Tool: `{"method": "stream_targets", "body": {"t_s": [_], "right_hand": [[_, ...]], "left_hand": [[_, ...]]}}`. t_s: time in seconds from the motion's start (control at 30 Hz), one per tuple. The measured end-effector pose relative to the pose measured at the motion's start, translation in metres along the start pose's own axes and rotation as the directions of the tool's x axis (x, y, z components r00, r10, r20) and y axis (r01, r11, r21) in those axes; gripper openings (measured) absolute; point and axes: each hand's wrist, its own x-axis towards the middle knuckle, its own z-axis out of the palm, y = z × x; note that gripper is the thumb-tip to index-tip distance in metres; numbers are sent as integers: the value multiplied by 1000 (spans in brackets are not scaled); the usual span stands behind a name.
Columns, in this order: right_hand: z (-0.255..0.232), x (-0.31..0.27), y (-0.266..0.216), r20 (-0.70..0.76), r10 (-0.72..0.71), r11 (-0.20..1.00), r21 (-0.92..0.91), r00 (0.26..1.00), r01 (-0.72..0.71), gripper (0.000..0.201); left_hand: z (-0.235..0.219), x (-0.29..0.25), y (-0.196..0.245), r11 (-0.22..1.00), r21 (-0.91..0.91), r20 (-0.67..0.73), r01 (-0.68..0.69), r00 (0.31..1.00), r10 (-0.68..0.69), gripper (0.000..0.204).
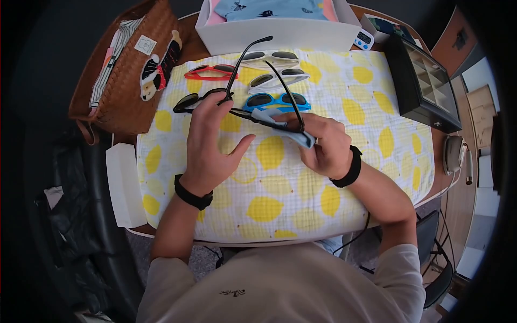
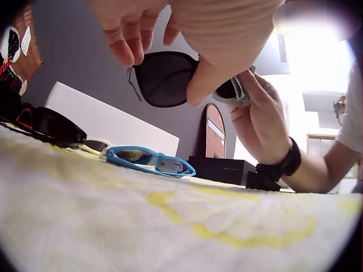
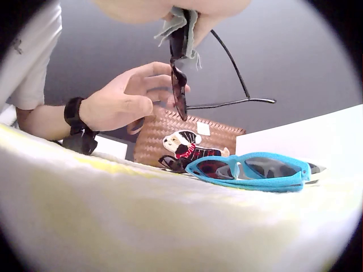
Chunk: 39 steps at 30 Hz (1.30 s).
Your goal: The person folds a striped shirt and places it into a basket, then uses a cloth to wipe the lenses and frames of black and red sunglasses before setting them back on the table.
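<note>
Both hands hold a pair of black sunglasses (image 1: 253, 116) above a lemon-print cloth (image 1: 269, 183), temples unfolded and pointing away. My left hand (image 1: 215, 116) pinches the frame at its left lens (image 2: 164, 79). My right hand (image 1: 318, 142) pinches a grey-blue wiping cloth (image 1: 293, 134) folded round the other lens (image 3: 180, 42). Just beyond them blue sunglasses (image 1: 277, 101) lie flat. Two white pairs (image 1: 269, 56) (image 1: 277, 79), a red pair (image 1: 210, 71) and another black pair (image 1: 188, 102) lie farther back and left.
A brown woven bag (image 1: 129, 70) with a doll charm stands at the back left. A white box (image 1: 274, 29) of clothes sits behind, with a small timer (image 1: 364, 39) beside it. A black compartment case (image 1: 425, 81) is at the right and a white box (image 1: 124, 183) at the left edge.
</note>
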Motion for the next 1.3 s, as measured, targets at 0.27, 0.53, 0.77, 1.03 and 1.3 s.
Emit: {"method": "stream_targets", "body": {"t_s": [0.27, 0.53, 0.77, 1.03, 1.3], "right_hand": [[10, -5, -4, -149, 278, 928, 295, 949, -226, 20], [5, 9, -22, -75, 547, 645, 672, 834, -363, 28], [6, -4, -16, -84, 586, 648, 646, 806, -403, 38], [13, -5, -22, -201, 543, 796, 435, 816, -422, 32], [6, -18, -32, -277, 486, 862, 308, 829, -402, 19]], "left_hand": [[-3, -3, -2, 969, 222, -22, -109, 993, 116, 72], [-4, -1, 6, 951, 219, -5, -220, 974, 226, 70], [-1, -3, 5, 951, 155, -19, -269, 961, 275, 68], [-1, -3, 6, 955, 110, 5, -274, 961, 275, 70], [0, -5, 7, 970, 60, -50, -236, 970, 239, 76]]}}
